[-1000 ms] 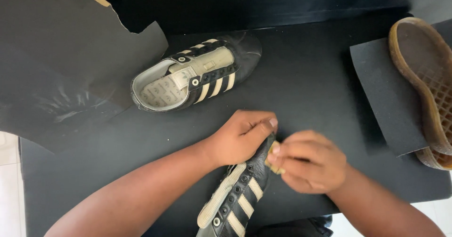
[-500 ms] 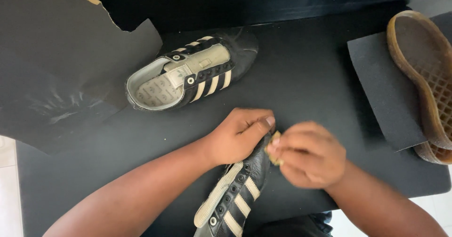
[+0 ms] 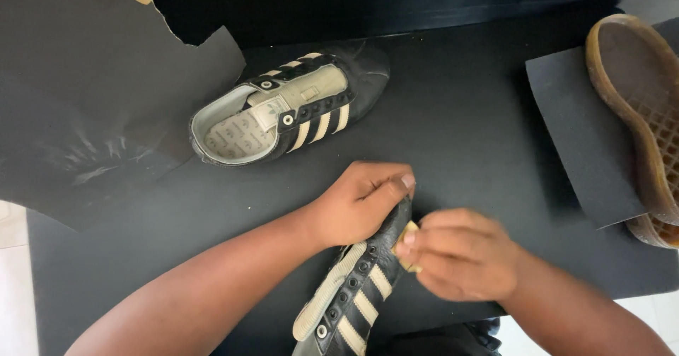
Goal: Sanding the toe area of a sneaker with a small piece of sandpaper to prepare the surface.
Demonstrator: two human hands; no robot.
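Observation:
A black sneaker (image 3: 353, 296) with cream stripes lies near the table's front edge, its toe pointing up and right. My left hand (image 3: 361, 200) grips its toe end, thumb along the upper. Pressed against the toe's right side, my right hand (image 3: 460, 253) pinches a small tan scrap (image 3: 408, 236), possibly sandpaper. The matching second sneaker (image 3: 290, 108), laceless with the tongue showing, rests farther back on the black table (image 3: 460, 130).
A large torn dark sheet (image 3: 85, 101) covers the table's left part. At the right, a smaller dark sheet (image 3: 576, 130) lies under an upturned shoe with a tan gum sole (image 3: 640, 101). Pale floor shows at the bottom corners.
My right hand has shifted slightly down and right along the toe of the near sneaker. The left hand keeps its grip, and the far sneaker has not moved.

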